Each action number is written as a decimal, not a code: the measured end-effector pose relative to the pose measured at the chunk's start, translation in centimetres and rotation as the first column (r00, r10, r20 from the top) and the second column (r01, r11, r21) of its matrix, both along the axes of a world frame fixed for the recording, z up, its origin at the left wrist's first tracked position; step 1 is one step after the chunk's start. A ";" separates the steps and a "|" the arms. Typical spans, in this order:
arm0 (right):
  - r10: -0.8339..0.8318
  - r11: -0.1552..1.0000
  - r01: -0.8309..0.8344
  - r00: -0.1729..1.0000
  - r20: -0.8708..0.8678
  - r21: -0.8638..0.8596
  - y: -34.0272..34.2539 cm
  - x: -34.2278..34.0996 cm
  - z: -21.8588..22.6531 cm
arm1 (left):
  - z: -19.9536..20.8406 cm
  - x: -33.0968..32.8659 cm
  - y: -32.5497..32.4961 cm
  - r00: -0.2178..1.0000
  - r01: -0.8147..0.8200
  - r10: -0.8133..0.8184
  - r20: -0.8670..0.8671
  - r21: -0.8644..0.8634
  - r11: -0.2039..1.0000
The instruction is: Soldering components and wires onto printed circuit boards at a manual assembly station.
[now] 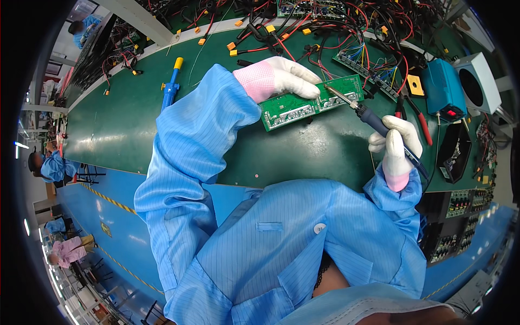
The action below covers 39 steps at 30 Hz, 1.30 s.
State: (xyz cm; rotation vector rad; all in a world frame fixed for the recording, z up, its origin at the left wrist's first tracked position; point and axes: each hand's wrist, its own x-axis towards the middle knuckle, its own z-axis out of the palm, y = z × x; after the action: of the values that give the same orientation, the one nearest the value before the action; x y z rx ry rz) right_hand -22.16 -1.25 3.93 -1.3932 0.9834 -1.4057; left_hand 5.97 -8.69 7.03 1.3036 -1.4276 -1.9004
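My left hand (292, 78), in a white glove with a pink cuff, grips the far edge of a green circuit board (290, 112) over the bench. Its fingers reach down over the board's face; the thumb's contact is partly hidden. Rows of silvery solder show along the board's near side. My right hand (400, 149), gloved alike, is closed round the dark handle of a soldering iron (374, 119), held like a pen. The iron's metal tip points up and left and reaches the board's right half, close to my left fingertips. Whether it touches cannot be made out.
A blue solder sucker (170, 89) lies at left on the green bench (119, 130). At right stand a teal soldering station (445, 89), a white boxy unit (476, 84), a black tray (455, 154) and red-handled pliers (421, 122). Wires with yellow connectors (271, 29) crowd the far edge.
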 end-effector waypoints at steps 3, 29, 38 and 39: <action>-0.056 0.998 0.056 0.997 -0.047 -0.011 0.1 0.5 0.0 | -0.1 0.0 0.1 1.000 -0.004 0.005 0.027 -0.020 1.000; -0.001 0.998 0.000 1.000 -0.012 -0.064 0.5 -0.4 -1.8 | -0.2 -0.1 0.6 0.997 -0.010 0.016 0.073 -0.078 0.997; -0.180 0.861 0.256 0.962 0.207 -0.439 -0.7 -1.2 -3.4 | -0.9 -1.1 2.2 0.981 0.082 -0.023 0.194 -0.298 0.951; -0.185 0.862 0.259 0.961 0.205 -0.435 -0.9 -1.3 -3.5 | -1.2 -1.3 2.6 0.981 0.085 -0.028 0.194 -0.293 0.952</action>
State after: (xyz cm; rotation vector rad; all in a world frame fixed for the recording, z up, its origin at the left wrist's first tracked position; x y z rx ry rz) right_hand -23.48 -2.20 0.41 -1.5049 0.7517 -1.9893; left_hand 4.66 -6.10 5.79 1.3298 -1.7860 -1.5468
